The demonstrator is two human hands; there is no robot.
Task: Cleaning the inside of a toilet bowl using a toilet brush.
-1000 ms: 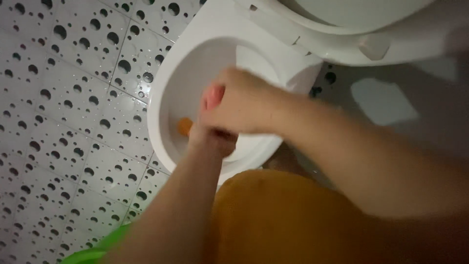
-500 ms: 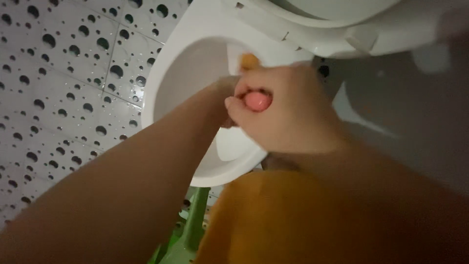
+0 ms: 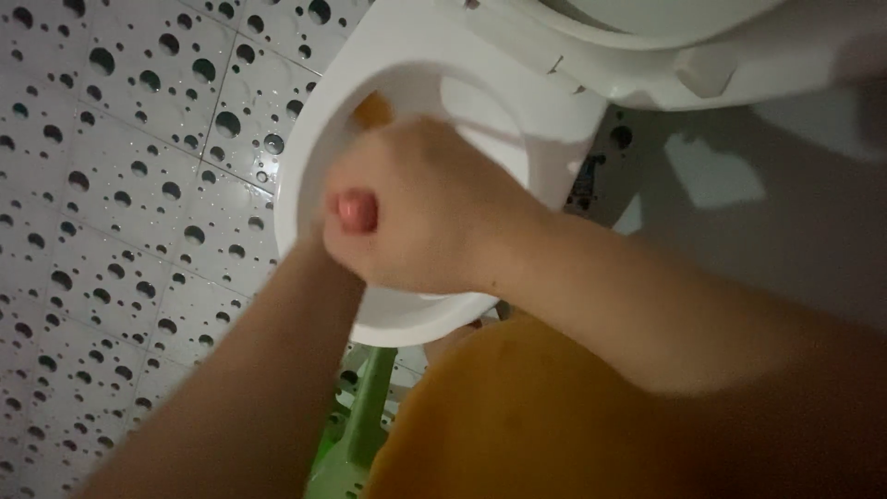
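Hands: we are clenching the right hand (image 3: 425, 208) around the pink brush handle (image 3: 356, 211), left hand hidden beneath; orange brush head (image 3: 372, 109) is scrubbing toilet bowl (image 3: 323, 139) rim at eleven o'clock, ideally with firm strokes.

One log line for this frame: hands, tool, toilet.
right hand: fist on pink handle end | left hand: hidden behind right, grip unclear | orange brush part: inside toilet bowl near rim | seat up | floor: spotted tiles

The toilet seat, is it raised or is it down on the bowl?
Raised. The toilet seat stands up behind the bowl, and the bare white bowl rim shows uncovered beside the right hand gripping the pink handle.
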